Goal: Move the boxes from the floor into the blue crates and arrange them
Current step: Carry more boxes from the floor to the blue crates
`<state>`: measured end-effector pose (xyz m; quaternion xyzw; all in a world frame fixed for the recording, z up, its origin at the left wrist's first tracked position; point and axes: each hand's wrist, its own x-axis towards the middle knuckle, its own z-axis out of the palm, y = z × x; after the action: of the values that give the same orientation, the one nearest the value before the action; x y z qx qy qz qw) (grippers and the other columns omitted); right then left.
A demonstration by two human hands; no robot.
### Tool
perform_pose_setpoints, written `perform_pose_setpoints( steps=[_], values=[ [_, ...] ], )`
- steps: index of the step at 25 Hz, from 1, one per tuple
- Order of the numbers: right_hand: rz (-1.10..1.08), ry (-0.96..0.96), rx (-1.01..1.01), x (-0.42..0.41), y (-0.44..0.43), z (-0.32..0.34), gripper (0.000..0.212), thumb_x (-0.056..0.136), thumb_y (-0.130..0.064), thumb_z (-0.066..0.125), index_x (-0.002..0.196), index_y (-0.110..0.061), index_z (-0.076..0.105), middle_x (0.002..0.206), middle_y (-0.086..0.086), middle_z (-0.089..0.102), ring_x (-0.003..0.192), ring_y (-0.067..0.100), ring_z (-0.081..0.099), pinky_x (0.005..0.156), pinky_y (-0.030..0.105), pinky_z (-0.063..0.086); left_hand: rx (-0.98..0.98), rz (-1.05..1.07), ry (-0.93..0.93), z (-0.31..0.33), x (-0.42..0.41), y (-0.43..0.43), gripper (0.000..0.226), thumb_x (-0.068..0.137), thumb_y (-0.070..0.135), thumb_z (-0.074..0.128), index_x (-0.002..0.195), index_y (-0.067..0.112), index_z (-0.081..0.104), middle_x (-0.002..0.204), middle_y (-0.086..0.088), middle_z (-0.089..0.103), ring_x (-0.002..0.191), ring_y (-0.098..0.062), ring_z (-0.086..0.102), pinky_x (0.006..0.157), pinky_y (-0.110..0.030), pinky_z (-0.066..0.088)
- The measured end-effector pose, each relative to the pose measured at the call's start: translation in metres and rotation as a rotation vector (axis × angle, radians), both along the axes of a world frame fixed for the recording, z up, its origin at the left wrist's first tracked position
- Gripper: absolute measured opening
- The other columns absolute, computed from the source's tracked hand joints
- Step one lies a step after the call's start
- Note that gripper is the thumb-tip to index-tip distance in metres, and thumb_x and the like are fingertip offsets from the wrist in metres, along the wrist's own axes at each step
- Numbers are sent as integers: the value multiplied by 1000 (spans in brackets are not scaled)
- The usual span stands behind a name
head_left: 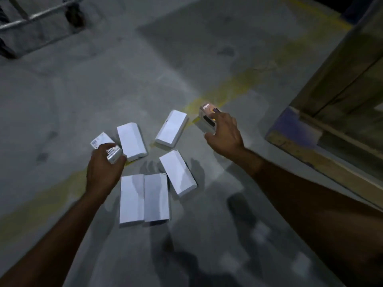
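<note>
Left hand (103,172): left of the cluster, fingers curled round the near end of the labelled box (101,140) and clamped on it; barcode sticker on the far end poking out beyond the knuckles.
Right hand (224,133): right of the cluster, well apart from the left hand, gripping the 65W box (205,119) with fingers over its top and thumb at its near side; lifted or on the floor (62,100), impossible to tell.
White boxes: five lying flat on the floor between the hands.
Far pair: far left box (132,144) just beside the labelled box; far right box (171,129) near the 65W box.
Middle: angled box (178,172).
Nearest: near left box (132,200) and near right box (156,197), side by side, touching.
Yellow line (238,79): worn paint across the floor, from near left to far right.
Pallet (310,154): wooden, at the right edge, blue block at its corner.
Trolley (41,15): metal frame with a wheel, far left.
</note>
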<state>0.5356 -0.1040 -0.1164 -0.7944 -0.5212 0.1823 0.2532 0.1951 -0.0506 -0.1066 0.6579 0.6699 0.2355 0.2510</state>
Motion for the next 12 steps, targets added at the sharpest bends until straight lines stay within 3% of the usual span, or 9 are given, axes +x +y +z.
perform_pose_setpoints(
  steps=[6,12],
  values=[
    [-12,-56,24,32,32,-102,64,78,-21,69,140,-18,52,154,8,37,137,35,36,109,40,38,22,113,-28,-102,-1,53,54,79,32,76,127,15,60,133,-10,57,124,-32,54,107,-48,44],
    [1,-176,-35,51,76,-135,77,77,-26,71,148,-17,41,158,11,28,143,35,27,112,47,40,24,129,240,-156,-5,84,71,69,58,60,124,13,58,141,-15,50,135,-40,41,105,-60,39]
  ],
)
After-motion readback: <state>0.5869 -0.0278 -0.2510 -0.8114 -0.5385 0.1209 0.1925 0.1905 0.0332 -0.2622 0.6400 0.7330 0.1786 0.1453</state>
